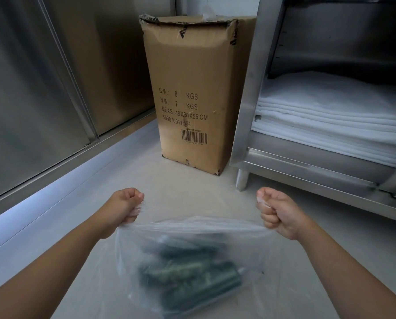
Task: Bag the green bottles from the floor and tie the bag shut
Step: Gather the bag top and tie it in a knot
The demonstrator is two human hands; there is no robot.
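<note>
A clear plastic bag (192,229) hangs between my hands above the pale floor. Dark green bottles (192,275) lie inside it, blurred through the plastic, low in the bag. My left hand (124,208) is fisted on the bag's left top corner. My right hand (278,210) is fisted on the right top corner. The bag's mouth is stretched wide between the two fists. No bottles show on the floor outside the bag.
A tall brown cardboard box (190,88) stands on the floor ahead. A steel cabinet (247,88) at right holds folded white cloths (335,116) on its shelf. Steel panels (42,88) line the left side above a floor curb.
</note>
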